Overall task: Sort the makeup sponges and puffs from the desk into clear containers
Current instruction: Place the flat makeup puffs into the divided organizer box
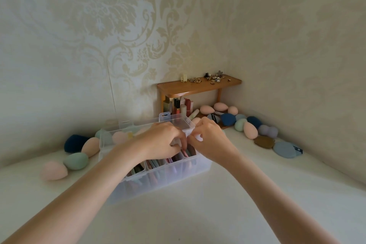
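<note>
A clear plastic container (162,180) with dividers stands mid-desk, flat puffs standing on edge in its front compartments. Both hands meet over its right rim. My left hand (160,142) reaches into a compartment, fingers curled among the puffs. At the rim, my right hand (210,136) pinches a small clear piece. Egg-shaped sponges lie to the left: pink (53,170), green (76,161), peach (91,146), dark blue (74,143). More sponges sit at the right, such as a peach one (250,129) and a blue one (228,119).
A small wooden shelf (198,86) in the corner carries trinkets, with cosmetics (181,106) beneath it. Flat puffs, brown (264,141) and blue (285,149), lie by the right wall. A second clear box (124,125) stands behind the container. The white desk (217,214) stretches toward me.
</note>
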A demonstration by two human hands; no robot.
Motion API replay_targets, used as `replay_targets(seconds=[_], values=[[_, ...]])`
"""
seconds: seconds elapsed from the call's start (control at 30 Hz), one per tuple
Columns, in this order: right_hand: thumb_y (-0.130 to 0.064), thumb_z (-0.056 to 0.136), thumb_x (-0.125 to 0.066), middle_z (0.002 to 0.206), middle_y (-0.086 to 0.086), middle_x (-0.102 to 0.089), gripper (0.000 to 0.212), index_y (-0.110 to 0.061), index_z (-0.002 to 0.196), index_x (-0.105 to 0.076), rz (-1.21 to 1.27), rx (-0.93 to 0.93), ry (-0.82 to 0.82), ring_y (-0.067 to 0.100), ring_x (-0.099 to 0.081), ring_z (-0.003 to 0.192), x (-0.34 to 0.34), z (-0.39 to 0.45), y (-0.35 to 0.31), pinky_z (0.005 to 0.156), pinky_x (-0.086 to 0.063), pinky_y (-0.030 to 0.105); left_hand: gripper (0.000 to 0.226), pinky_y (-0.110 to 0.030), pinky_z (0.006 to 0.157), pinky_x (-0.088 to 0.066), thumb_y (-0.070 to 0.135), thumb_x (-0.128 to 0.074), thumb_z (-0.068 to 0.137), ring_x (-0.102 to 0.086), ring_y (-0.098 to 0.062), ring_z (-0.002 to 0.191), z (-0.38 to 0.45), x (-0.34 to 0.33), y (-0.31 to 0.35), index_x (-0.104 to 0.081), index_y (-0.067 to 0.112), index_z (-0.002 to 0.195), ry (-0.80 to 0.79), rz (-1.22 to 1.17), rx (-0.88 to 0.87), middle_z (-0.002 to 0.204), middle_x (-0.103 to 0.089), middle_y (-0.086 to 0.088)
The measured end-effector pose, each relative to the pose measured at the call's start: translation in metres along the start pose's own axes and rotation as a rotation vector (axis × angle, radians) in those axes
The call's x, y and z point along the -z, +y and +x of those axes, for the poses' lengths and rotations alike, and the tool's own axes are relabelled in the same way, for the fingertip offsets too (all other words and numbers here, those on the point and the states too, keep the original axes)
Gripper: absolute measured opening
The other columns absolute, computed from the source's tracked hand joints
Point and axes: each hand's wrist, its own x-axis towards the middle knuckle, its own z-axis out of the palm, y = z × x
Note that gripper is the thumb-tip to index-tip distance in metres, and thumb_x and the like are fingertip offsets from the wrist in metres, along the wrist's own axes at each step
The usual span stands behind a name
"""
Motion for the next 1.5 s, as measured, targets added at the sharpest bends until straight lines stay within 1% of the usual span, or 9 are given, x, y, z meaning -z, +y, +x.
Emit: replay_targets(seconds=[0.1, 0.17, 0.27, 0.33, 0.57, 0.8, 0.93, 1.2, 1.5], values=[[-0.022, 0.092, -0.053, 0.105, 0.013, -0.058, 0.028, 0.0, 0.095, -0.071, 0.044, -0.02, -0.174, 0.023, -0.054, 0.092, 0.004, 0.01, 0.002, 0.056, -0.031, 0.01, 0.025, -0.01, 0.068, -0.039, 0.014, -0.049, 0.088, -0.053, -0.003, 0.08, 0.007, 0.005, 0.001, -0.069, 0.029, 0.089, -0.064, -0.027, 0.021, 0.085, -0.053, 0.016], [-0.021, 0.09, -0.057, 0.094, 0.01, -0.065, 0.023, -0.007, 0.093, -0.075, 0.122, -0.01, -0.225, 0.015, -0.059, 0.081, 0.013, 0.016, 0.006, 0.059, -0.039, 0.013, 0.02, -0.012, 0.074, -0.043, 0.018, -0.052, 0.089, -0.054, -0.002, 0.082, 0.011, 0.008, 0.0, -0.069, 0.028, 0.092, -0.084, -0.01, 0.011, 0.09, -0.059, 0.017], [-0.014, 0.09, -0.056, 0.087, 0.013, -0.071, 0.021, -0.005, 0.091, -0.075, 0.27, -0.185, 0.084, 0.009, -0.06, 0.071, 0.03, 0.045, 0.034, 0.07, -0.052, 0.026, 0.016, -0.017, 0.084, -0.048, 0.02, -0.055, 0.088, -0.059, -0.003, 0.093, 0.015, 0.009, -0.004, -0.063, 0.026, 0.101, -0.077, 0.003, -0.002, 0.109, -0.066, 0.011], [-0.017, 0.093, -0.048, 0.102, 0.015, -0.068, 0.026, -0.005, 0.1, -0.07, 0.107, -0.331, 0.131, 0.023, -0.062, 0.09, 0.032, 0.068, 0.06, 0.085, -0.052, 0.036, 0.018, -0.014, 0.078, -0.043, 0.019, -0.053, 0.089, -0.058, -0.002, 0.088, 0.015, 0.009, -0.003, -0.058, 0.026, 0.105, -0.08, -0.003, -0.021, 0.114, -0.067, 0.01], [-0.009, 0.092, -0.037, 0.141, 0.008, -0.041, 0.049, -0.03, 0.136, -0.044, -0.524, -0.24, -0.348, 0.034, -0.031, 0.132, -0.008, 0.091, 0.104, 0.105, -0.027, 0.043, 0.027, -0.006, 0.069, -0.026, 0.019, -0.049, 0.09, -0.046, -0.002, 0.084, 0.017, 0.009, -0.004, -0.063, 0.029, 0.111, -0.021, 0.047, -0.078, 0.087, -0.057, 0.014], [-0.01, 0.094, -0.039, 0.132, 0.011, -0.045, 0.043, -0.026, 0.132, -0.049, -0.585, -0.161, -0.279, 0.029, -0.038, 0.124, -0.009, 0.095, 0.105, 0.099, -0.032, 0.039, 0.023, -0.005, 0.062, -0.026, 0.019, -0.049, 0.091, -0.04, 0.01, 0.072, 0.018, 0.008, -0.003, -0.061, 0.027, 0.109, -0.024, 0.012, -0.074, 0.074, -0.038, 0.028], [-0.013, 0.092, -0.042, 0.129, 0.01, -0.05, 0.036, -0.016, 0.126, -0.055, -0.603, -0.099, -0.166, 0.027, -0.042, 0.119, -0.001, 0.099, 0.105, 0.094, -0.037, 0.036, 0.018, -0.007, 0.067, -0.032, 0.018, -0.048, 0.092, -0.045, 0.002, 0.077, 0.017, 0.007, -0.001, -0.062, 0.022, 0.103, -0.025, -0.004, -0.054, 0.083, -0.051, 0.013], [-0.011, 0.093, -0.035, 0.147, 0.005, -0.036, 0.056, -0.035, 0.144, -0.028, -0.69, -0.14, -0.502, 0.033, -0.028, 0.132, -0.005, 0.096, 0.111, 0.103, -0.029, 0.046, 0.017, -0.02, 0.077, -0.037, 0.019, -0.05, 0.09, -0.04, 0.007, 0.073, 0.017, 0.006, 0.002, -0.065, 0.017, 0.098, -0.05, 0.024, -0.007, 0.085, -0.052, 0.009], [-0.022, 0.091, -0.044, 0.125, 0.011, -0.05, 0.032, -0.018, 0.122, -0.055, -0.626, -0.039, -0.229, 0.031, -0.046, 0.117, 0.001, 0.097, 0.111, 0.093, -0.038, 0.041, 0.016, -0.015, 0.068, -0.038, 0.021, -0.05, 0.09, -0.048, -0.007, 0.085, 0.023, 0.006, -0.001, -0.065, 0.013, 0.092, -0.042, 0.009, 0.009, 0.078, -0.05, 0.012]])
